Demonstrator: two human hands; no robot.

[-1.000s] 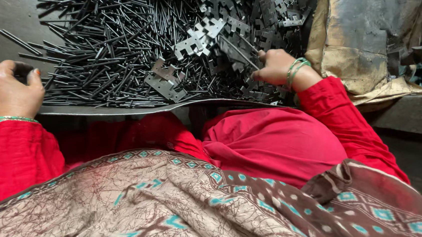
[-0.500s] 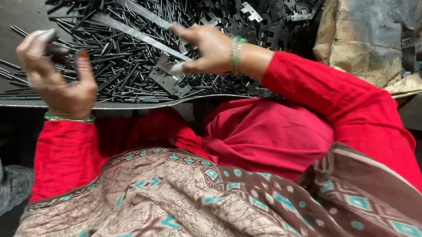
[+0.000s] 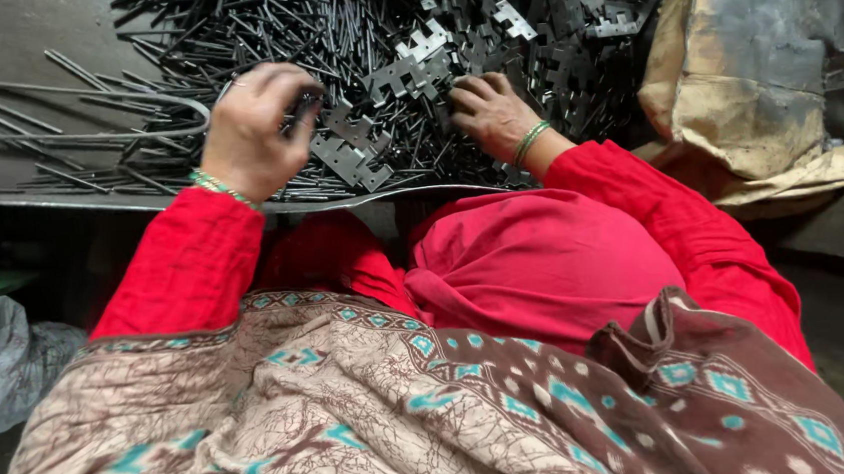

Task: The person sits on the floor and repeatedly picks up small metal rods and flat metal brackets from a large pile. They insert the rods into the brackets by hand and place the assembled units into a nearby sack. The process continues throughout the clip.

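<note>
The left hand's (image 3: 255, 130) fingertips curl out of sight, so what they pinch among the rods (image 3: 256, 39) cannot be told. The right hand's (image 3: 491, 113) fingertips sink into the plates (image 3: 525, 18). The pile of rods and plates runs off the top edge. The shawl (image 3: 356, 423) hides the lap.

A grey metal tray (image 3: 17, 58) carries heaped thin dark rods (image 3: 256, 39) and stamped metal brackets (image 3: 525, 18).
</note>
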